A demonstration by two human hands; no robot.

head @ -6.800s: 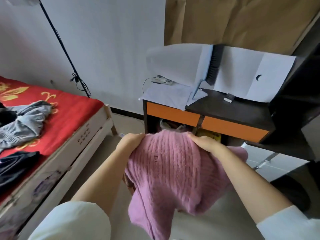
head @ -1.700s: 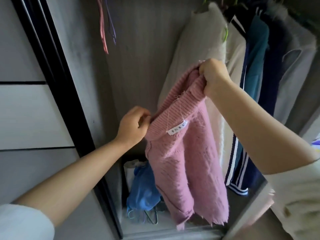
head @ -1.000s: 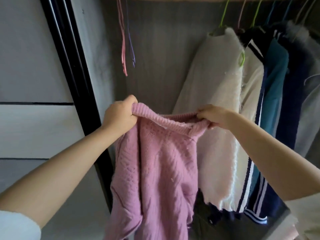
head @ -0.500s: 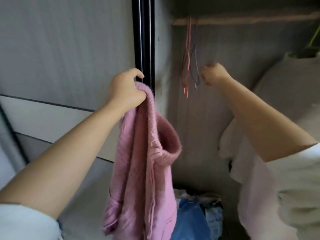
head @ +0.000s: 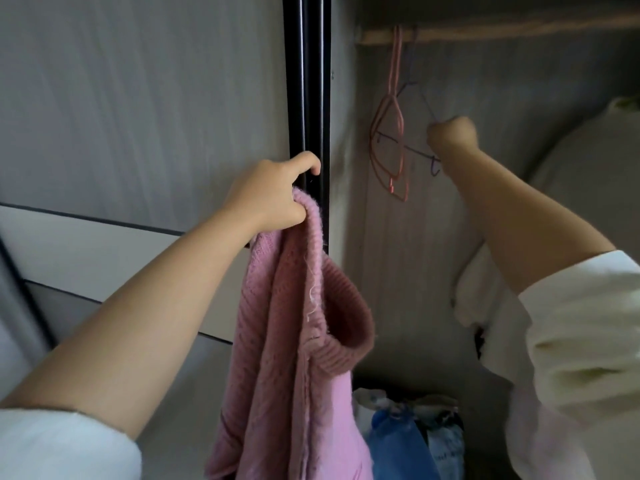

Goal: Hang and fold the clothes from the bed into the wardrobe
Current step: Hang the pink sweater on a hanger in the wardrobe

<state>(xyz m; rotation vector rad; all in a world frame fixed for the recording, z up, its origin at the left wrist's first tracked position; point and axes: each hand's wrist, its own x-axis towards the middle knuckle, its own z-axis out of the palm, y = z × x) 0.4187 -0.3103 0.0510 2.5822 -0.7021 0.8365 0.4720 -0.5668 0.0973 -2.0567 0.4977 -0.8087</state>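
grey wall panels (head: 138, 98), black door frame (head: 306, 98)

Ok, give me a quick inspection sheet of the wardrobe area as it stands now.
Surface: wardrobe rail runs across the top, hangers on it.
Job's things: pink sweater hangs from the left hand; purple hanger on the rail, pulled by the right hand.
Clutter: blue bag and other bags on the wardrobe floor.
Hands: left hand grips the sweater's neck; right hand grips the purple hanger.
Cables: nothing seen.
Surroundings: pink hangers on the rail, black door frame, white garment at right.
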